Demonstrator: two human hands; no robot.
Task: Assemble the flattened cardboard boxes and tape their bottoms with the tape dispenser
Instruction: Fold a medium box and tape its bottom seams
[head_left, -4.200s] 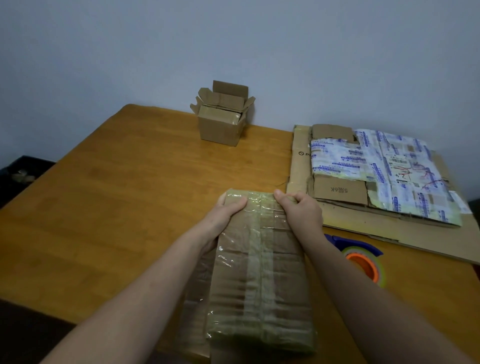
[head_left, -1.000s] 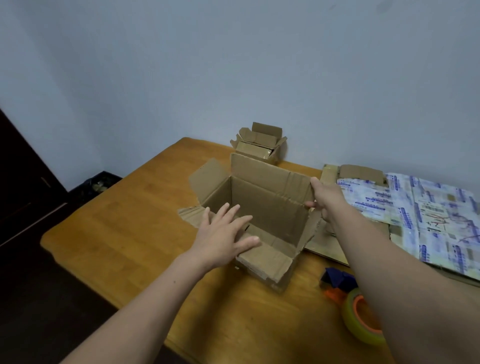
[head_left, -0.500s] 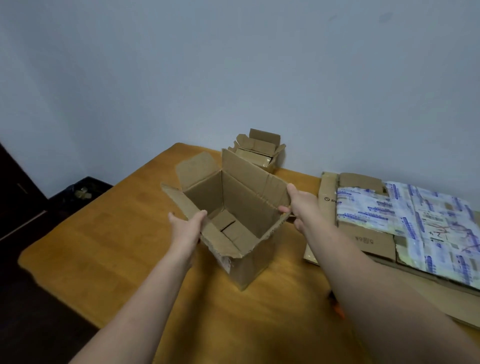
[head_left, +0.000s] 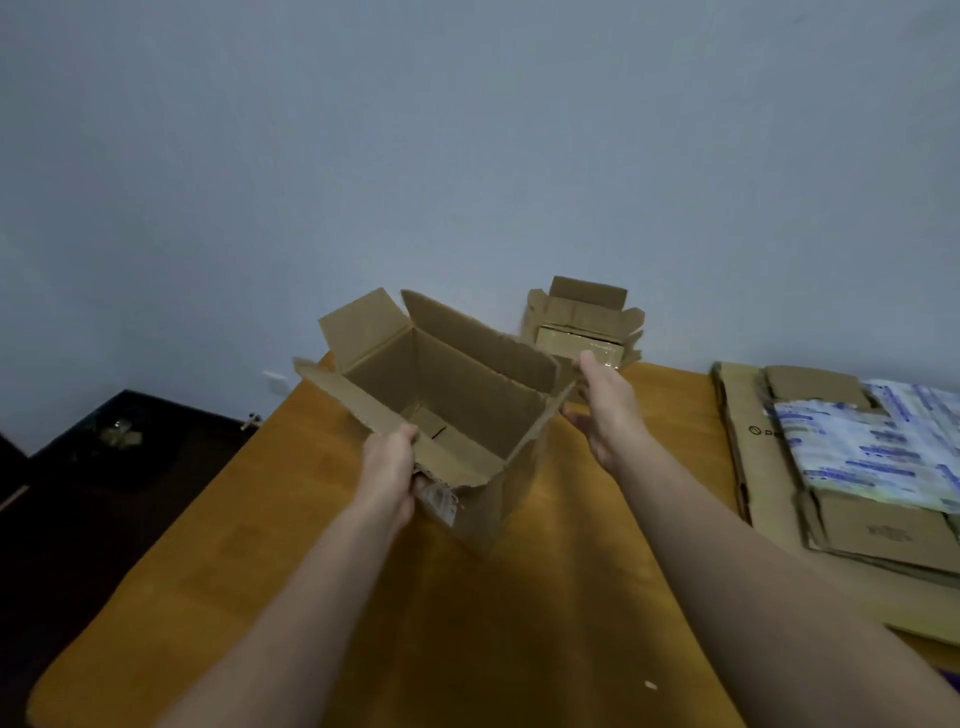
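An assembled brown cardboard box (head_left: 467, 395) is upright with its top flaps open, held above the far part of the wooden table (head_left: 519, 597). My left hand (head_left: 389, 467) grips its near left wall and flap. My right hand (head_left: 605, 410) is at the box's right corner, fingers fairly straight against it. Behind it stands a smaller assembled box (head_left: 584, 325) with open flaps, near the wall. The tape dispenser is out of sight.
A stack of flattened cardboard (head_left: 841, 467), partly covered by blue-printed white wrapping, lies on the right of the table. Dark furniture (head_left: 119, 457) sits on the floor beyond the table's left edge. A grey wall rises behind.
The box, taped bottom up 4 s ago, has been turned open side up and carried farther toward the wall and the small box. My view has tilted upward, hiding the dispenser.
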